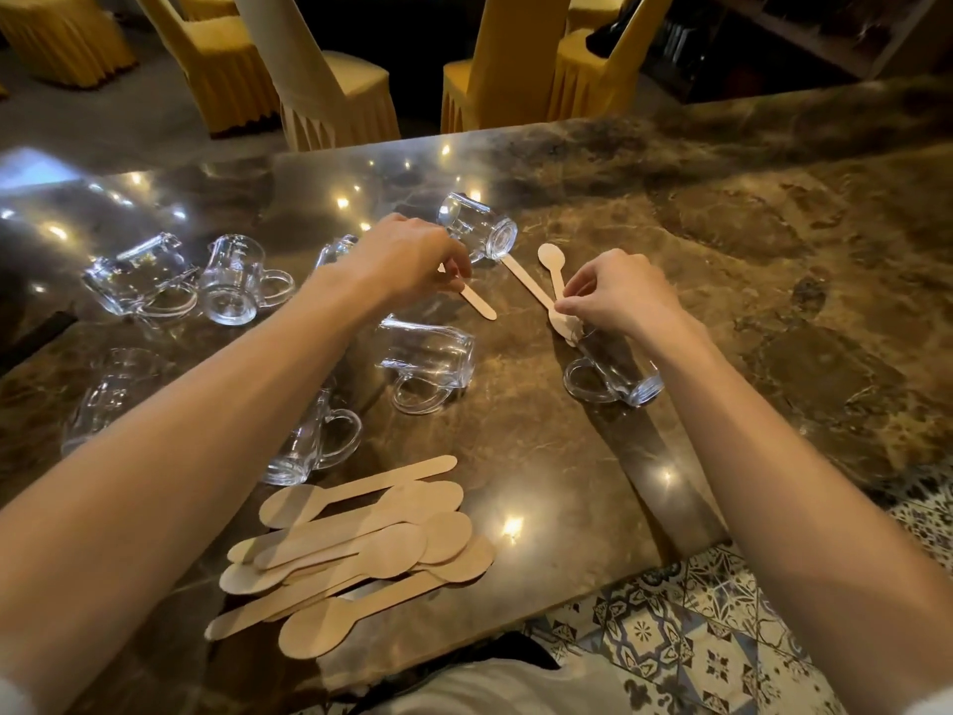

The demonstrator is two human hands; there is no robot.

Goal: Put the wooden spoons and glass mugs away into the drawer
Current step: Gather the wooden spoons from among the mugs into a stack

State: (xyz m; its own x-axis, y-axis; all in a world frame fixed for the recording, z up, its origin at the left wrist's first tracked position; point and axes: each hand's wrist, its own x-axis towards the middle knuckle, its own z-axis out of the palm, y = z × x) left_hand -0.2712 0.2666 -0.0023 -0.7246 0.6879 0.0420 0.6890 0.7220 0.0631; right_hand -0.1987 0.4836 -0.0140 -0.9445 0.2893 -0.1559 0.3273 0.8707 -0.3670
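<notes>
Several glass mugs lie on their sides across the marble counter [722,260]: one [479,229] past my left hand, one [428,361] in the middle, one [616,371] under my right wrist, others at the left [237,286]. My left hand [407,258] pinches a wooden spoon [479,301] by its upper part. With its fingertips, my right hand [619,291] grips two crossed wooden spoons [552,260] where they meet. A pile of several wooden spoons [361,549] rests near the counter's front edge. No drawer is in view.
Yellow covered chairs [335,85] stand beyond the counter's far edge. Patterned floor tiles [696,627] show at the lower right past the counter's corner. A dark shelf unit [799,38] sits at the top right.
</notes>
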